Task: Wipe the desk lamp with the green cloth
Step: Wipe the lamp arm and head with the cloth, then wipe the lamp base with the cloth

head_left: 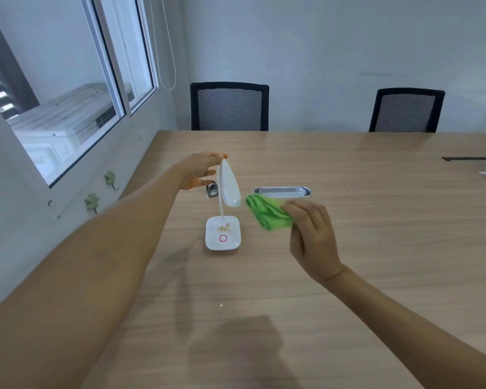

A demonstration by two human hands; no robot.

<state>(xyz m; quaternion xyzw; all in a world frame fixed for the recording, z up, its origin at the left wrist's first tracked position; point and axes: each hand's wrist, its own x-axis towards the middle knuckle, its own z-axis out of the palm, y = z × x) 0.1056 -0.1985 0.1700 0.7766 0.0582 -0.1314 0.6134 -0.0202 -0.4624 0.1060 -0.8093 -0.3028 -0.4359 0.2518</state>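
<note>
Steadying: left hand [199, 171] pinches the desk lamp [227, 204] at its neck's top, near the table's [376, 220] left edge.
Cloth: right hand [310, 234] grips the bunched green cloth [267, 213] — beside the lamp head, apart.
Next: likely wiping the crumbs [224, 227] off the base — gently.

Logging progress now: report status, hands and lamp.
Left hand pinching top of desk lamp. Right hand grips green cloth, just clear of lamp head. Crumbs on base, unwiped. Nothing in the way.

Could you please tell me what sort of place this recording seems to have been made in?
Most likely an office meeting room. A long wooden table has a metal cable hatch set into its top, two black mesh office chairs stand along its far side, and a window fills the left wall.
</note>
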